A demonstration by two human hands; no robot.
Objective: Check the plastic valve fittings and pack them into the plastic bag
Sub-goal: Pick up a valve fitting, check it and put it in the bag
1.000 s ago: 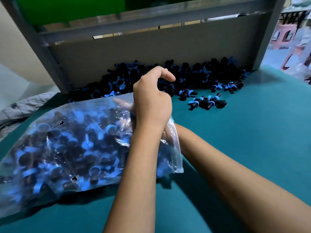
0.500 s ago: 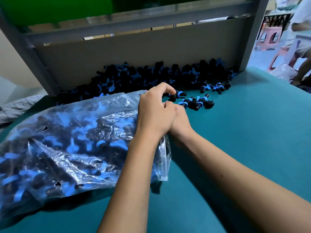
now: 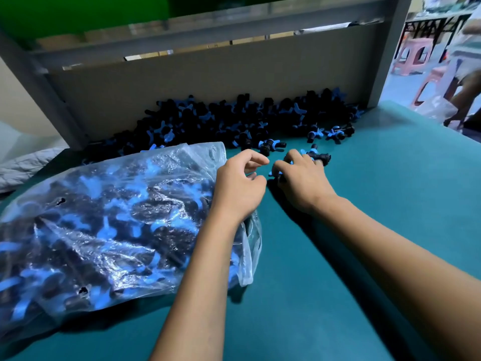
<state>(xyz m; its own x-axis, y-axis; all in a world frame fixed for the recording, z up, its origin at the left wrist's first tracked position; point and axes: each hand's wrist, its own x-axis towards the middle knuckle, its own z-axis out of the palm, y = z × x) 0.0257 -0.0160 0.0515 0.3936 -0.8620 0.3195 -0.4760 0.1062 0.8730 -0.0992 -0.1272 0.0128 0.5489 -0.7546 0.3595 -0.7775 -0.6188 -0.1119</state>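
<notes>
**Right hand on loose fittings beside a nearly full bag**

The clear plastic bag [image 3: 109, 225], bulging with black-and-blue fittings, lay on the teal table [image 3: 364, 230] and filled the 9 o'clock side of the view. Its open mouth faced 3 o'clock, under the left wrist.

The left hand [image 3: 238, 188] hovered at the bag's mouth, at about 12 o'clock from the centre of the table. Its fingers were loosely curled and it held nothing that could be made out.

Just beside it toward 3 o'clock, the right hand [image 3: 303, 181] lay palm-down with its fingers curled over a small cluster of fittings [image 3: 318, 156]. Black ends and blue handles showed past the fingertips and by the thumb.

The main heap of fittings [image 3: 247, 121] lay along 12 o'clock, banked against a grey board [image 3: 208, 82]. A few strays lay between the heap and the hands.

Pink plastic stools [image 3: 413, 58] stood on the floor at about 2 o'clock, beyond the table's edge.
</notes>
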